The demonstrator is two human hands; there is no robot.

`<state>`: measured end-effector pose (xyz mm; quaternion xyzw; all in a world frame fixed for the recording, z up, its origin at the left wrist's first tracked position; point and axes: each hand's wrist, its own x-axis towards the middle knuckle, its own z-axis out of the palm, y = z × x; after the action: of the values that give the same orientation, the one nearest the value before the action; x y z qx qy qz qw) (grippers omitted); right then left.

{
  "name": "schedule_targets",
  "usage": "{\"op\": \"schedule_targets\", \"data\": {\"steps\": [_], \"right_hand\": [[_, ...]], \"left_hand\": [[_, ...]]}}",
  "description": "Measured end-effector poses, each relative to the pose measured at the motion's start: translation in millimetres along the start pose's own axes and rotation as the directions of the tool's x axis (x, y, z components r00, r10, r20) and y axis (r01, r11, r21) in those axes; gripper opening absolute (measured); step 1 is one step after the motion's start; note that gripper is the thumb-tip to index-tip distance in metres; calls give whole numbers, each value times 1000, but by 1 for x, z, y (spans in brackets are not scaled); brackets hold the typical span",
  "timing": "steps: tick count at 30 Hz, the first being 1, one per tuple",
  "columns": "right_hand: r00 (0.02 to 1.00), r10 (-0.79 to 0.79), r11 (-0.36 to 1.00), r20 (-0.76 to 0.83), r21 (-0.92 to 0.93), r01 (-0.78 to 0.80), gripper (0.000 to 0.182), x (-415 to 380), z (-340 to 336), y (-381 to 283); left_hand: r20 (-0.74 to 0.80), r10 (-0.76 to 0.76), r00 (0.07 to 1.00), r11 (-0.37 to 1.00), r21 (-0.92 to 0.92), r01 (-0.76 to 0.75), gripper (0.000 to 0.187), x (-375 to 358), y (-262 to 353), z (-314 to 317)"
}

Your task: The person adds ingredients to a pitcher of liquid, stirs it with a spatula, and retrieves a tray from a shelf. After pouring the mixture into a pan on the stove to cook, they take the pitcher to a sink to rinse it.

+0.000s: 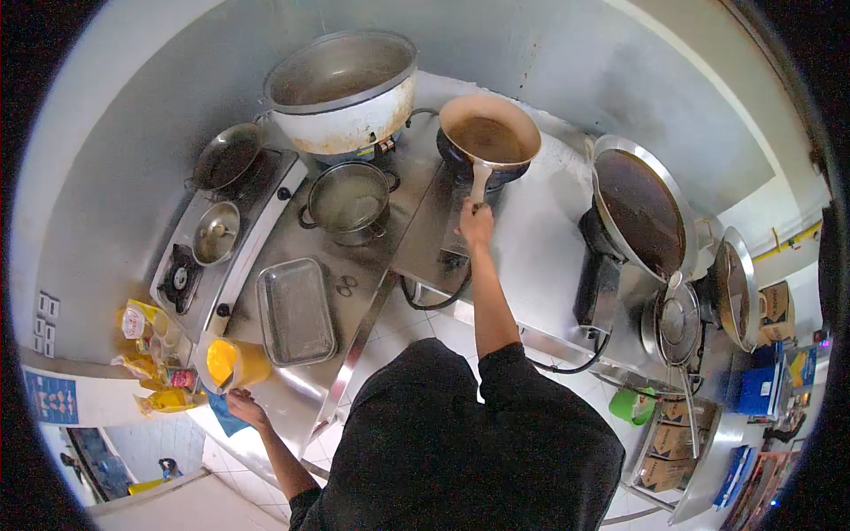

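Observation:
My right hand (476, 223) is closed round the handle of a deep frying pan (490, 142), which sits on a burner at the back and has a brownish layer inside. At the left counter's near end, my left hand (244, 407) is closed beside a yellow tub (253, 361). A utensil (227, 382) leans over the tub's rim, against bright yellow contents. Whether my left fingers hold the utensil or the tub cannot be made out. A blue cloth (227, 414) lies beside that hand.
A metal tray (297, 311), a lidded pot (350, 199) and a big white cooker (345, 119) stand left. A two-burner stove (257, 239) is farther left. Right are a large wok of dark liquid (645, 212), strainers (679, 327) and another wok (737, 288).

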<state>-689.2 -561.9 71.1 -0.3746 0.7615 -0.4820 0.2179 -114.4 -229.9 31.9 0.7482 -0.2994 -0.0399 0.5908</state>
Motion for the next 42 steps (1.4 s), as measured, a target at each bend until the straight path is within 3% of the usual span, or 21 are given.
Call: {"op": "schedule_targets", "data": {"steps": [2,5,8,11,12,15,18,21,24,28,30,32,35,36,39,42], "right_hand": [[996,78,990,45,113,-83,41,-19,-17,-29],[997,-53,983,59,178,42,39,-14,-9,-7],[997,-15,958,71,286,-6,35,-18,-8,-3],[988,30,931,150,355,-82,30,-30,-15,-10],[983,66,913,171,386,-128,29,-38,-19,-16],[975,40,898,218,421,-130,35,-53,-23,-17],[946,95,837,310,490,-244,39,-71,-16,-2],[893,152,897,423,321,-305,40,-97,4,1],[898,-177,932,403,363,21,44,-95,61,7],[855,-429,896,291,258,362,70,-55,84,-107],[841,-478,851,255,372,371,87,-17,118,-138],[788,-585,789,194,362,496,109,30,161,-153],[844,-529,848,81,13,530,113,65,215,-170],[863,-488,872,130,118,475,136,74,228,-174],[868,-468,882,166,31,470,137,72,244,-198],[870,-489,870,-63,40,492,140,67,282,-205]], "left_hand": [[-6,-18,1000,1000,-15,18,42,0,3,2],[-10,-75,997,994,-77,74,39,-1,-1,2],[15,-16,1000,997,-81,17,35,-1,0,0],[24,-33,999,992,-123,35,32,8,-13,-1],[8,-107,994,991,-78,107,31,5,-9,-1],[-2,-129,992,986,-102,129,32,1,5,1],[-23,-118,993,988,-103,115,33,2,1,3],[-36,-124,992,987,-107,119,32,0,4,4],[-39,-161,986,979,-133,154,32,0,0,3],[-28,-154,988,983,-106,151,32,3,-3,2],[-30,-143,989,987,-75,140,32,3,-7,2],[-48,-179,983,980,-98,174,33,5,-1,3],[-56,-279,959,947,-182,265,34,4,8,5],[-40,-290,956,942,-185,278,34,5,3,3],[-30,-283,959,949,-152,276,34,6,-1,2],[17,-365,931,901,-245,358,33,7,6,-1]]}}
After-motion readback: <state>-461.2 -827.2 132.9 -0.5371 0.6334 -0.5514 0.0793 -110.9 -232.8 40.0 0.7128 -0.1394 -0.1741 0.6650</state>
